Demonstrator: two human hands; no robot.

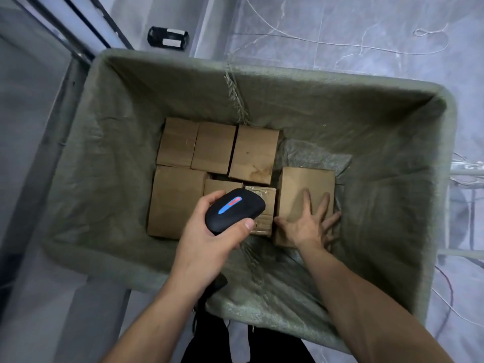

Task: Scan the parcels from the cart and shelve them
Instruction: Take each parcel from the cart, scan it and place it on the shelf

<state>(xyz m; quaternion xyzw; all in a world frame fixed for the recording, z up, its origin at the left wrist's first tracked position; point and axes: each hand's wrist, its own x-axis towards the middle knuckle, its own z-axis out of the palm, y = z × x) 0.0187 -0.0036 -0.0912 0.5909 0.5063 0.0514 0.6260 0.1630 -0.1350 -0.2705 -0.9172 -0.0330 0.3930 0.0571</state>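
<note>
Both hands are inside the cart, and we note them in turn. On the left, our left hand is wrapped around a black handheld scanner, thumb along its near edge; a blue and red strip shows on the scanner's top, and the device hangs above the parcels, head pointing away from us.

Below it, the cart — lined with grey-green woven sacking — holds a cluster of brown cardboard parcels on its floor. Three stand side by side in the far row. A larger one lies nearest the left wall, and a small taped box sits just right of the scanner, partly hidden by it.

Further right, our right hand lies flat with fingers spread wide on top of a separate parcel, palm down and touching it — not closed around anything.

Outside the cart, pale marbled floor shows at top right, with a dark object near the far left corner.
</note>
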